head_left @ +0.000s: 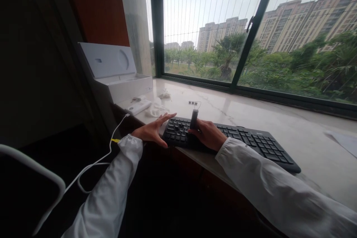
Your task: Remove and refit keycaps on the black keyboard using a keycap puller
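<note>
A black keyboard (pixel 240 135) lies on the marble-look windowsill. My left hand (pixel 150 131) is at its left end, fingers stretched apart, thumb by the near edge and forefinger by the far edge. Wrapped around the dark handle of a wire keycap puller (pixel 194 117), my right hand (pixel 209 134) is over the left half of the keys. The puller stands upright, its thin wire loop pointing up and away from the keys. Three small dark keycaps (pixel 192 102) sit in a row on the sill beyond it.
An open white box (pixel 125 85) stands at the left, near crumpled clear plastic (pixel 157 108) and a white power bank-like block (pixel 138 107). A white cable (pixel 111 145) hangs off the sill. Paper (pixel 343 141) lies at the right. A barred window (pixel 200 26) rises behind.
</note>
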Motion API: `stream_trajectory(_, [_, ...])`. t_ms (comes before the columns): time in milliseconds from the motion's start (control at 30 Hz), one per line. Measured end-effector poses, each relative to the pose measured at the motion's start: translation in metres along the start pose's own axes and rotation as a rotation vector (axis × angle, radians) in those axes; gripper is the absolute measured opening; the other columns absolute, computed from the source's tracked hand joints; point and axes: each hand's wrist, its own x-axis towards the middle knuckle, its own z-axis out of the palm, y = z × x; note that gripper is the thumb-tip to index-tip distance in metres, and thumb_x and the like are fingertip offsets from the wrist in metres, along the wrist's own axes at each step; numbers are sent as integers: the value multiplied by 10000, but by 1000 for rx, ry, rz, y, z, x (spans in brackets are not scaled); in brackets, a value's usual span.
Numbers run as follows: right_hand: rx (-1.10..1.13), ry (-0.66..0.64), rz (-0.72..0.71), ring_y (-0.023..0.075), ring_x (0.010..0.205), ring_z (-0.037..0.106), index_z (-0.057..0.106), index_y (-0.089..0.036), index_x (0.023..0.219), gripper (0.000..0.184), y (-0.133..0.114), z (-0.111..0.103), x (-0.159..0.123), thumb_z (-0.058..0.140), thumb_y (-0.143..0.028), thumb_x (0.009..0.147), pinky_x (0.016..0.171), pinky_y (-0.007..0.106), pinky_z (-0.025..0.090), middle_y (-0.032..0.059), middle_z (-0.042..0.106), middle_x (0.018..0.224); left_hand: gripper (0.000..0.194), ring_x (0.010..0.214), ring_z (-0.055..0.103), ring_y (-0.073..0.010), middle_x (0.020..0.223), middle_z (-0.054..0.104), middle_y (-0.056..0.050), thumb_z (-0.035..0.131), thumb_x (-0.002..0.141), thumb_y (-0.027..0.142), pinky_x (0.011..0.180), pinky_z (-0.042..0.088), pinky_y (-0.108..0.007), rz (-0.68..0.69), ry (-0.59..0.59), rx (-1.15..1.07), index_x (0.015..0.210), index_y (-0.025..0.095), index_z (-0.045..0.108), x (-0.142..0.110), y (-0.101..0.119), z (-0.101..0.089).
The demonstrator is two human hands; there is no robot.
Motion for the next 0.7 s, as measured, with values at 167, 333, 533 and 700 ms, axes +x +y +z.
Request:
stream_trajectory(167, [-8, 11, -11, 202, 776, 611, 518, -176, 1029, 189, -2, 1, -1, 481, -343, 951, 711, 293, 427, 89, 664, 908, 1186, 1479, -8, -336, 1600, 202, -42, 861, 551, 479, 1187, 37, -563, -4, 5, -19, 1517, 322, 189, -1, 1, 1])
stream_trajectory(333, [11, 33, -85, 191, 767, 609, 507, -178, 1042, 155, -4, 1, -2, 475, -301, 952, 697, 283, 442, 87, 653, 920, 1191, 1479, -14, -343, 1599, 205, -50, 862, 552, 483, 1186, 22, -561, -10, 1, -31, 1519, 307, 189, -1, 1, 1])
stream_trajectory(533, [-75, 93, -142, 197, 771, 605, 504, -163, 1039, 160, -2, 7, -4, 486, -297, 953, 695, 291, 459, 102, 641, 927, 1217, 1475, -32, -357, 1604, 186, -73, 881, 535, 461, 1182, -10, -548, -7, -9, -64, 1521, 298, 187, 0, -4, 1])
stream_trajectory(700, [-88, 126, -105, 195, 767, 599, 497, -167, 1032, 169, -3, 10, -6, 470, -319, 965, 692, 285, 453, 87, 639, 900, 1210, 1478, -16, -348, 1602, 195, -62, 884, 532, 452, 1190, -13, -522, -7, -4, -69, 1518, 309, 197, -1, -5, 2])
